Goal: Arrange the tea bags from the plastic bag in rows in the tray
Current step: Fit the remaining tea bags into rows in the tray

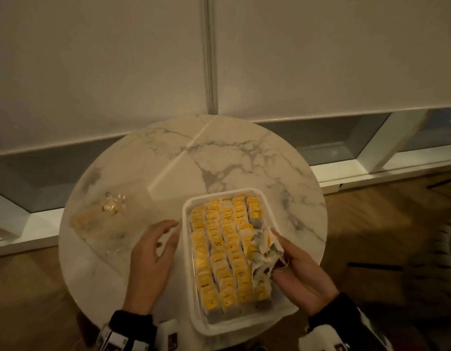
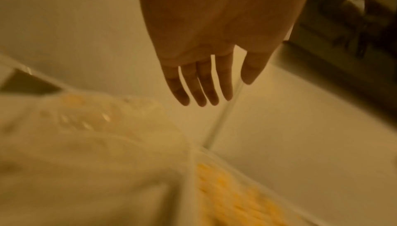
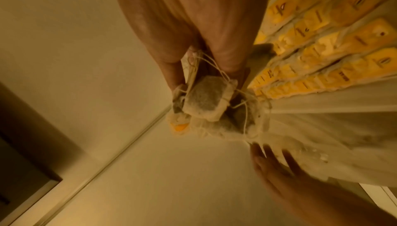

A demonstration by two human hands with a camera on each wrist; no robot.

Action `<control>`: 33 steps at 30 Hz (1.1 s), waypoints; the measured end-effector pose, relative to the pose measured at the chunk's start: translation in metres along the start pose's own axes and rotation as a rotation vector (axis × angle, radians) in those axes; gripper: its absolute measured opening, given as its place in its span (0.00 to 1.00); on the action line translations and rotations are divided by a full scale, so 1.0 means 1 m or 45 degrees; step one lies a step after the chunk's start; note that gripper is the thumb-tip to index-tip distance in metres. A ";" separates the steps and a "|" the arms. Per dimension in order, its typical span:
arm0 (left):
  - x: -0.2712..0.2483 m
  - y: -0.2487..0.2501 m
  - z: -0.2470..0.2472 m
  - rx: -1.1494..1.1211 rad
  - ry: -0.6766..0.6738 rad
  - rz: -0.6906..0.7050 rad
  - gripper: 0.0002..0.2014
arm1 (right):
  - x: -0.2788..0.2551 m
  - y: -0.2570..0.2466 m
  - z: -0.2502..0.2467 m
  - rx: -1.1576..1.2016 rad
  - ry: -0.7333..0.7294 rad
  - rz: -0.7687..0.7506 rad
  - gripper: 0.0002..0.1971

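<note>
The right hand pinches a loose clump of tea bags over the right edge of the tray, whose rows look nearly full, while the left hand hovers spread and empty between the tray and the plastic bag on the table. The bags look featherlight, soft and easily torn, and their strings are tangled. Each is probably best taken by its yellow tag or paper edge, one at a time.

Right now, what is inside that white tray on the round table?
The tray holds tea bags with yellow tags, packed in rows. The right hand grips a loose bunch above its right side, hiding what lies underneath.
</note>
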State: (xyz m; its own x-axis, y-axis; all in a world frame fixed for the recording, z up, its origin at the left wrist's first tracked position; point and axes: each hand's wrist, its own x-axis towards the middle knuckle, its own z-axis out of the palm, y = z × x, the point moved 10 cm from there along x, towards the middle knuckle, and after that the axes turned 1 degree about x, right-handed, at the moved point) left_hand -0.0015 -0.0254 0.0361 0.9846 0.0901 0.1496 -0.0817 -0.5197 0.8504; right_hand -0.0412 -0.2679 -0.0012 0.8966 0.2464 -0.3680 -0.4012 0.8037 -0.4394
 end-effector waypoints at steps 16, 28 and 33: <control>-0.095 0.043 0.170 -1.890 -0.276 -1.370 0.27 | -0.012 -0.027 0.025 -1.128 0.168 -0.522 0.07; -0.110 0.022 0.178 -2.000 -0.158 -1.412 0.22 | -0.036 0.016 0.066 -2.377 -0.235 -0.613 0.18; -0.110 0.012 0.177 -1.984 -0.113 -1.432 0.16 | -0.027 -0.005 0.060 -2.385 -0.228 -0.629 0.15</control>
State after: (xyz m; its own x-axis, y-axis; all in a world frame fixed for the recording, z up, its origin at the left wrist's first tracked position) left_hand -0.0834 -0.1924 -0.0592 0.6748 -0.2704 -0.6867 0.5058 0.8470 0.1635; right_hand -0.0522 -0.2460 0.0601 0.9322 0.3566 0.0629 0.3004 -0.6646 -0.6841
